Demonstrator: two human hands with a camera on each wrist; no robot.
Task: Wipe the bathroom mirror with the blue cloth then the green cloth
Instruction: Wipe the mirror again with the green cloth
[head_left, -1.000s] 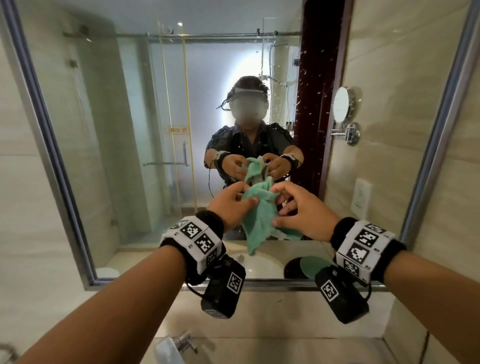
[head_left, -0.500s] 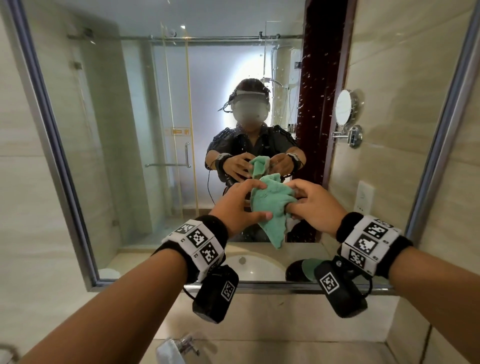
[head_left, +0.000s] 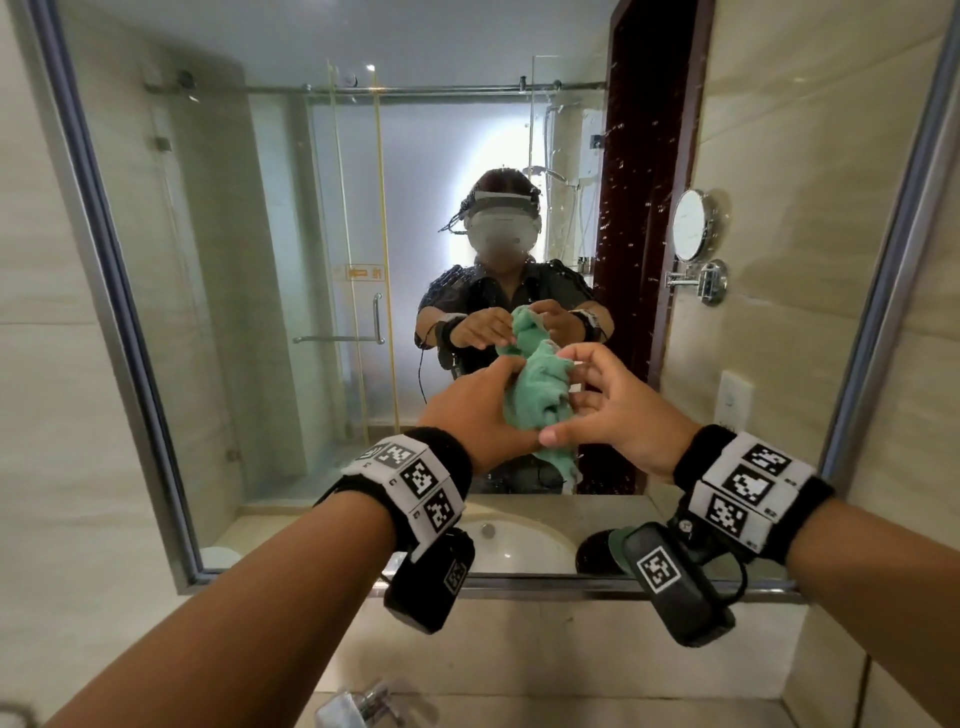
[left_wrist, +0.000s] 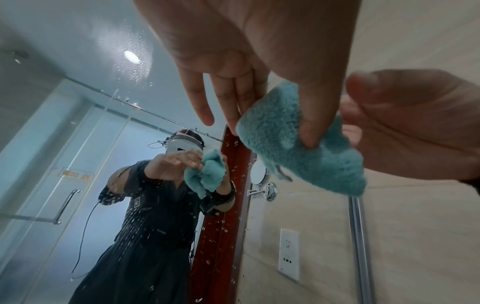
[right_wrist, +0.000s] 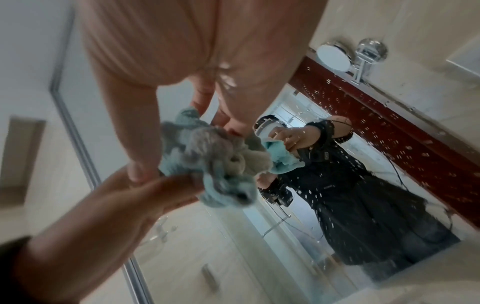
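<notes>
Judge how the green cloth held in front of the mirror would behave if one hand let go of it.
The green cloth is bunched and folded between the left hand and the right hand, so it is probably floppy, not stiff. A loose end hangs below the hands, so more would likely droop. Its fluffy pile suggests light weight and an easy, non-slippery grip.

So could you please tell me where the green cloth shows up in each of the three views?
Head: green cloth at centre, bunched between both hands.
Left wrist: right of centre, under the thumb.
Right wrist: centre, blurred, greyish.
Shared landmark: the round wall mirror, reflected in the bathroom mirror, in all three views.
</notes>
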